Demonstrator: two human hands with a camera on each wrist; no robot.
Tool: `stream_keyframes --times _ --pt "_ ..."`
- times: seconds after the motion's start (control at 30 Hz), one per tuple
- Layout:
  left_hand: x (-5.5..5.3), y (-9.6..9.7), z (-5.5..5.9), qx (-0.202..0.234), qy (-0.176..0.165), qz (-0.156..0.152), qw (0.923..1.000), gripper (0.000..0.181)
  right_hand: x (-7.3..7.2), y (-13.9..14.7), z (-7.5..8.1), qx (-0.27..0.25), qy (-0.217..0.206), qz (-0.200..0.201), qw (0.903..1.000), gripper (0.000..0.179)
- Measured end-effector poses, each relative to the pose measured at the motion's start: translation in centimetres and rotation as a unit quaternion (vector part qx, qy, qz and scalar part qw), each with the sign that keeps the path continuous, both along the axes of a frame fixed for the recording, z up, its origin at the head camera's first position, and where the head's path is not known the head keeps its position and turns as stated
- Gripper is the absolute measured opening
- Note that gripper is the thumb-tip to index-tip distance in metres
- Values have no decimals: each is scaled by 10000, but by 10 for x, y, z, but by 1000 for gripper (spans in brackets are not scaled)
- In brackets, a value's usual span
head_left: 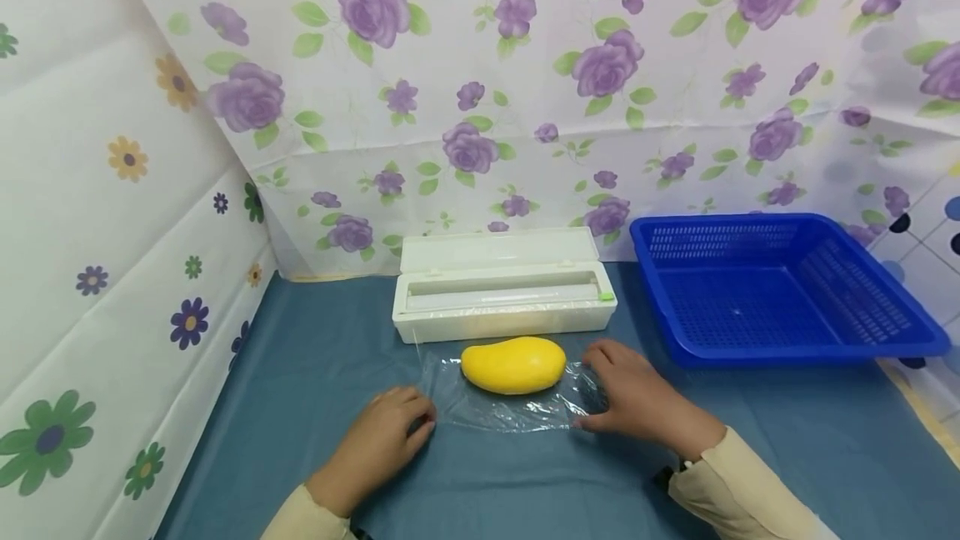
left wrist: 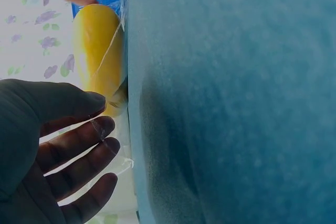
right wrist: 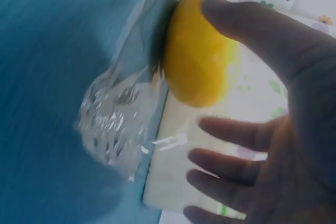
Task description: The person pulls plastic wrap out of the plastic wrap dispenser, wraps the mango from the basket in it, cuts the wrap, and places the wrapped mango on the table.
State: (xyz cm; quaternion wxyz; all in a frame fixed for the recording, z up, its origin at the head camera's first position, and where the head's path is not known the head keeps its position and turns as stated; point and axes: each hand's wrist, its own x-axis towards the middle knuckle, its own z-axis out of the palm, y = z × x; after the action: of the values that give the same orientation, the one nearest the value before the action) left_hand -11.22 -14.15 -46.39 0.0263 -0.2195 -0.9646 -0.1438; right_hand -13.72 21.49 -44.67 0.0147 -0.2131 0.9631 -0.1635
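A yellow mango (head_left: 513, 366) lies on a sheet of clear cling film (head_left: 495, 415) spread on the blue cloth. At the film's left edge, my left hand (head_left: 382, 440) pinches the film between thumb and index finger; its other fingers are spread apart in the left wrist view. My right hand (head_left: 637, 394) is at the film's right end, thumb and fingers spread with nothing between them. In the right wrist view the film's crumpled end (right wrist: 113, 121) lies beside the mango. Behind the mango stands a white cling film box (head_left: 506, 322), lid up, a roll inside.
To the right rear stands a blue plastic basket (head_left: 795, 352) with perforated walls. Flower-printed sheets (head_left: 420, 65) hang behind and on the left side. Blue cloth (head_left: 510, 490) covers the table.
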Motion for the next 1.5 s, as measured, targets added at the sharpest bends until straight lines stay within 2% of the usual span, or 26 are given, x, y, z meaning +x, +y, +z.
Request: stream_keyframes --times 0.13,0.23,0.3,0.53,0.97,1.1,1.3,1.5 --pt "1 0 1 51 -33 16 10000 6 2 10 -2 179 -199 314 9991 45" --pt "1 -1 2 80 -45 43 9999 6 2 16 -6 263 -380 418 9981 37" --pt "1 -1 1 61 -34 49 10000 6 3 19 -9 306 -502 373 9976 34" --pt "0 0 -1 24 17 39 10000 6 6 25 -17 254 -472 421 9977 29" --pt "1 1 -1 56 63 79 9999 6 0 36 -31 72 79 776 9969 27" --pt "2 1 -1 33 66 113 9999 6 -2 37 -31 84 -42 704 9975 26" --pt "1 1 2 78 29 161 9998 4 -2 37 -26 -80 -292 353 9989 24" --pt "-1 0 4 262 30 284 9992 4 -4 36 -21 -330 -312 192 9988 19"
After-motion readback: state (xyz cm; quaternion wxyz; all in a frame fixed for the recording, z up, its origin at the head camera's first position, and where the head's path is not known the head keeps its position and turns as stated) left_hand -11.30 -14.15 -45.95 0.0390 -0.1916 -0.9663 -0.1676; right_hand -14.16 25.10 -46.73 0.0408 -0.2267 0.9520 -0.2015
